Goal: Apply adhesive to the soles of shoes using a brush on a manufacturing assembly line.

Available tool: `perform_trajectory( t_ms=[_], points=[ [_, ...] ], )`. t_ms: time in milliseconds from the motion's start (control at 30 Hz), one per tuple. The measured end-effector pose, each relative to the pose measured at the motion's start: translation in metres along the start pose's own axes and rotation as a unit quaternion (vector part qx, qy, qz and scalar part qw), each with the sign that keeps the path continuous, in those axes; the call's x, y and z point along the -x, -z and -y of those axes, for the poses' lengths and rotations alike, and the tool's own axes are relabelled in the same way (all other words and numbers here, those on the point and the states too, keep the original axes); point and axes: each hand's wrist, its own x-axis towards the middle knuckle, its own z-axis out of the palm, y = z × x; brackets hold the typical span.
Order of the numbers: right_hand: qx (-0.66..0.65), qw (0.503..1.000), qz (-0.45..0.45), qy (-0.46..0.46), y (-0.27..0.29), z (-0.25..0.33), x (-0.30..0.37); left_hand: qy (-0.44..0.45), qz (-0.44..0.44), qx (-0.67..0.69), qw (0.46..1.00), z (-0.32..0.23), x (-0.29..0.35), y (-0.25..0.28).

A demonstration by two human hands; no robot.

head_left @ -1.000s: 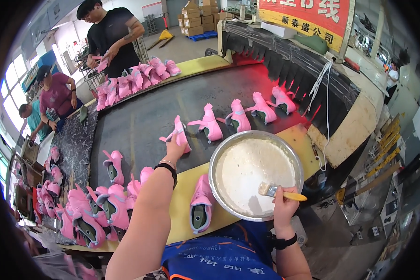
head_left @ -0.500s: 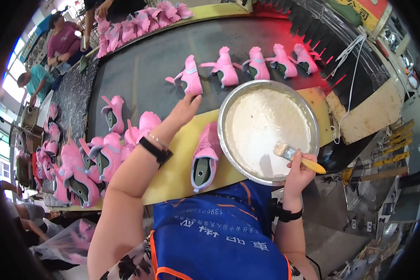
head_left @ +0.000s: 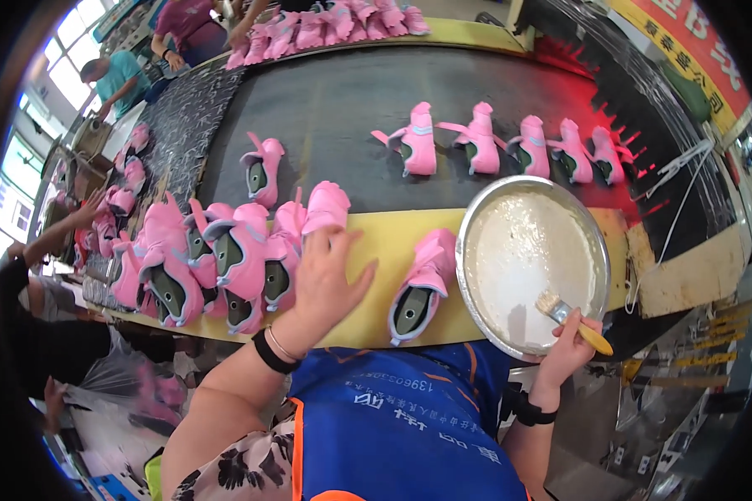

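My left hand (head_left: 332, 271) is over the yellow board, its fingers spread and holding nothing. Its fingertips reach the near end of a pink shoe upper (head_left: 326, 207); whether they touch it I cannot tell. Between the two hands, another pink shoe upper (head_left: 420, 288) lies with its dark green insole showing through the opening. In my right hand (head_left: 570, 346) is a paintbrush (head_left: 591, 336) with a yellow handle. The brush's pale bristles are over a round metal basin (head_left: 470, 271) of whitish liquid.
Several pink uppers (head_left: 169, 284) crowd the left end of the yellow board (head_left: 355, 321). On the dark conveyor belt (head_left: 326, 108), a row of pink uppers (head_left: 480, 142) runs toward the red-lit opening (head_left: 597, 92). Other people (head_left: 125, 83) work at the far left.
My left hand has left an upper on the belt and come back toward the pile on the left, its fingers opening. The brush stays over the basin. The whole view has shifted.
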Motion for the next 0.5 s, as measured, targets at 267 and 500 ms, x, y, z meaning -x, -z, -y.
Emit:
perform_trajectory(
  t_ms=[267, 500],
  points=[
    [0.039, 0.999, -0.018, 0.001, -0.003, 0.004, 0.002, 0.135, -0.025, -0.175, 0.975, 0.026, -0.048, 0.015],
    [0.018, 1.0, 0.011, -0.011, -0.006, 0.008, 0.0, 0.163, -0.106, -0.062, 0.979, 0.042, -0.16, 0.01]
  ],
)
